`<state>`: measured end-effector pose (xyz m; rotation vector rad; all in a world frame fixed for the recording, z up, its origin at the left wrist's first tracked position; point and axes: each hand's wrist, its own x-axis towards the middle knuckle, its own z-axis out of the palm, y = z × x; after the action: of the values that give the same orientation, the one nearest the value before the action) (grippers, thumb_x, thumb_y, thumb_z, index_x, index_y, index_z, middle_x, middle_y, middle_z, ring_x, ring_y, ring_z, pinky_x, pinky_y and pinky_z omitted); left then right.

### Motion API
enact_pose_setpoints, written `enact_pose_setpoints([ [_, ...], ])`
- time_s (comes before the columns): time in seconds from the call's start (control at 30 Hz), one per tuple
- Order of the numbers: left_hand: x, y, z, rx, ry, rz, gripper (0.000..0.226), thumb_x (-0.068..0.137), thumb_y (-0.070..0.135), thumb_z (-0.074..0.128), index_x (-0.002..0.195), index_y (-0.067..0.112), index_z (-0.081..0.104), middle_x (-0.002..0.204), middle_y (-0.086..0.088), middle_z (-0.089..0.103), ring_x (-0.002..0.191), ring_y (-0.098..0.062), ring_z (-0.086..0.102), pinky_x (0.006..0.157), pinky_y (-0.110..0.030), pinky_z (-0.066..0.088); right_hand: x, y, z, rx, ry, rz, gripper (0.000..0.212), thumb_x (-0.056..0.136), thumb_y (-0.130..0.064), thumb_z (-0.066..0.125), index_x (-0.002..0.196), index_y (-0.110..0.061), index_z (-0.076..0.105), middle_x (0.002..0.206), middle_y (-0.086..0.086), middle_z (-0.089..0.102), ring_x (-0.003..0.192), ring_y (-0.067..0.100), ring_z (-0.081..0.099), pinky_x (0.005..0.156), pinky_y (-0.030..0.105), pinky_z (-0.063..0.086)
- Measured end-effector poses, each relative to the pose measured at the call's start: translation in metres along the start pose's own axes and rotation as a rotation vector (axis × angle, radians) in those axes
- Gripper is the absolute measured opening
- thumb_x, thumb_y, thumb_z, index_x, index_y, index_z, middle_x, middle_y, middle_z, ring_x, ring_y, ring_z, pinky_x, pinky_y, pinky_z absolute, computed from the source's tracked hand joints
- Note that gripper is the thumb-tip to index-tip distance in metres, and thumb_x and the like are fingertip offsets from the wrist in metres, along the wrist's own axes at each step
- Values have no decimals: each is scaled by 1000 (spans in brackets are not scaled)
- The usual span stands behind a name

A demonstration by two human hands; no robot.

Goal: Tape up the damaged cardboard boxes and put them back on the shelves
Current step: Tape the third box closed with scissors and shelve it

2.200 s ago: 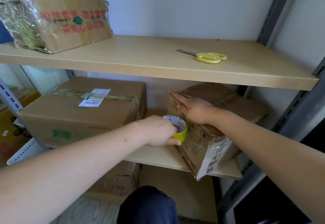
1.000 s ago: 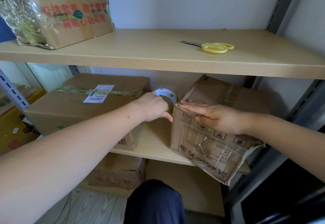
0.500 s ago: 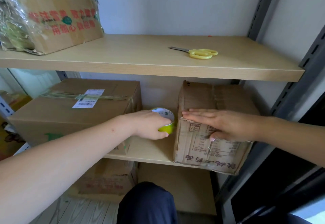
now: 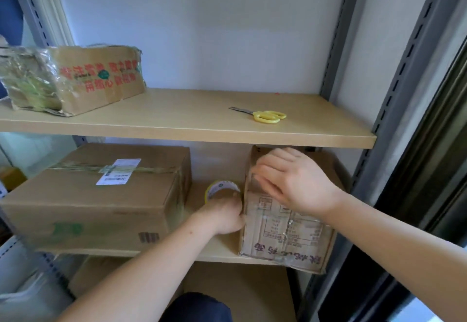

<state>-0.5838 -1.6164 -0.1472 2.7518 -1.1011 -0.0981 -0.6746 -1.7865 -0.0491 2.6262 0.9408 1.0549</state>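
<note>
At nine o'clock a large sealed box (image 4: 96, 203) sits on the middle shelf (image 4: 214, 253). The left hand (image 4: 222, 217) clutches the tape roll (image 4: 222, 191) beside the damaged box (image 4: 285, 236) (at five o'clock, overhanging the edge), whose top the right hand (image 4: 293, 182) presses with flat, spread fingers. Yellow scissors (image 4: 267, 116) lie at one o'clock.

You face a pale, bare wall (image 4: 202, 31) behind a shelving unit: two light wooden boards, the upper shelf (image 4: 177, 124) and the lower shelf (image 4: 214, 253), carried on grey slotted metal uprights (image 4: 336, 31). To your right stands a dark frame (image 4: 434, 145), with bright daylight at its bottom corner. Soft, even light fills the room.
</note>
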Motion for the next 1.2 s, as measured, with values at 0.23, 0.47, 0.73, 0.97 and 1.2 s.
enact_pose_setpoints([
  [0.23, -10, -1, -10, 42, -27, -4, 16, 98, 16, 44, 94, 4, 55, 100, -19, 65, 94, -35, 63, 69, -28, 35, 93, 45, -34, 141, -144, 884, 22, 99, -21, 54, 104, -2, 65, 107, 12, 62, 97, 29, 60, 82, 38, 51],
  [0.47, -25, -8, -18, 142, -61, 31, 24, 106, 33, 41, 91, 15, 43, 101, -19, 66, 93, -38, 63, 68, -34, 38, 129, 58, -50, -225, -643, 657, 50, 98, -50, 48, 110, -7, 70, 105, 5, 66, 92, 23, 64, 75, 26, 47],
  [0.73, -25, -20, -7, 118, 2, 66, 26, 106, 36, 39, 89, 16, 40, 100, -17, 65, 94, -40, 59, 70, -36, 32, 32, -34, -61, 348, 72, 770, 18, 81, -46, 68, 87, -31, 61, 71, -13, 63, 66, 4, 60, 54, 15, 47],
  [0.97, -18, -24, 1, 166, 41, 64, 25, 105, 36, 41, 106, 13, 53, 104, -14, 68, 101, -36, 62, 81, -36, 37, -57, -119, 18, 1385, -50, 1397, 9, 83, -8, 76, 91, -12, 73, 81, 3, 74, 78, 23, 63, 68, 28, 49],
  [1.2, -19, -32, -1, 153, 73, 137, 20, 104, 35, 43, 98, 18, 51, 86, -8, 64, 93, -35, 63, 72, -33, 31, -62, -165, 68, 1575, -34, 1466, 12, 94, -16, 63, 101, -8, 68, 97, 4, 76, 53, 9, 51, 44, 16, 35],
])
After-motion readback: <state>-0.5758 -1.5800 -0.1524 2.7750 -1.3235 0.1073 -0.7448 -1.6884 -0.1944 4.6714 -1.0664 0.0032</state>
